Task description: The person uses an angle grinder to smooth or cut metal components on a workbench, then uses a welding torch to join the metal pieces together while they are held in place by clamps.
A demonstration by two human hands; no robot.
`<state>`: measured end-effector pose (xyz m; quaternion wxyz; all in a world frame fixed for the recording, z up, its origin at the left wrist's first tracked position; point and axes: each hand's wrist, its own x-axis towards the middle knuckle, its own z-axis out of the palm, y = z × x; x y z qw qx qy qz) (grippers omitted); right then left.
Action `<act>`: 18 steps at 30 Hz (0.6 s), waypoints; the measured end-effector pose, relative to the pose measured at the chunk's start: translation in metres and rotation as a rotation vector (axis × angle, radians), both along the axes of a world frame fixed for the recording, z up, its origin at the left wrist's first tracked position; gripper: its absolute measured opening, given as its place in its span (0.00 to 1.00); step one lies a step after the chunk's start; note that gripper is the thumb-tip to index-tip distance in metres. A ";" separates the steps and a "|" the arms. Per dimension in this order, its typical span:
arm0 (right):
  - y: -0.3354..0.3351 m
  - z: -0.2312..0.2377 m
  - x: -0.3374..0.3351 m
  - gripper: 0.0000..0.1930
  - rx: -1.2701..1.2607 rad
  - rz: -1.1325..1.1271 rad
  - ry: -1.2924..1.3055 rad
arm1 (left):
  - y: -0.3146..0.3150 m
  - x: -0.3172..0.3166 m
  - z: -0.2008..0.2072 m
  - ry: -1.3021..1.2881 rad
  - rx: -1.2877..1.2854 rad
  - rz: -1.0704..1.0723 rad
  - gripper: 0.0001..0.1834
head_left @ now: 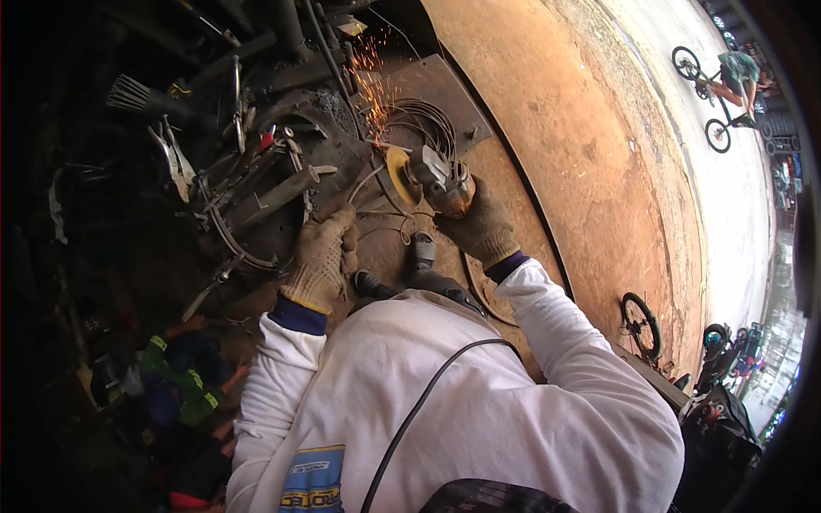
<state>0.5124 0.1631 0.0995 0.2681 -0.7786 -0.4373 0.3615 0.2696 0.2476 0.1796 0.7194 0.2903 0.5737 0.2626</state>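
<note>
My right hand (481, 224), in a tan knitted work glove, is closed round the body of an angle grinder (445, 183). The grinder's yellowish disc (399, 175) stands on edge, facing left. Orange sparks (369, 94) spray up and away from beside the disc. Also gloved, my left hand (325, 256) is closed on a thin bent metal rod (366, 181), whose far end reaches toward the disc. The exact spot where rod and disc meet is too small to make out.
A dark metal plate (440, 103) bears a coil of wire (428, 120). Left of my hands stands a ring-shaped rack (231, 235) hung with locking pliers (175, 162) and other tools. A black cable (410, 410) crosses my shirt. People crouch at lower left; a cyclist (727, 85) is outside.
</note>
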 end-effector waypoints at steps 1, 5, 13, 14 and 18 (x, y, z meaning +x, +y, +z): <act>0.002 0.007 0.001 0.46 0.012 0.002 0.025 | 0.000 -0.002 -0.003 0.017 -0.006 0.025 0.08; -0.003 0.007 0.001 0.47 0.028 -0.076 0.065 | -0.002 -0.006 -0.007 -0.032 0.062 -0.014 0.07; -0.001 0.000 -0.002 0.47 0.026 0.018 -0.007 | -0.003 -0.007 -0.005 -0.001 0.019 -0.013 0.06; -0.001 -0.003 -0.002 0.47 0.046 0.015 -0.004 | -0.003 -0.008 -0.006 -0.025 0.021 -0.013 0.06; -0.001 -0.001 -0.003 0.47 0.069 0.003 -0.009 | -0.005 -0.011 -0.008 -0.045 0.033 -0.019 0.08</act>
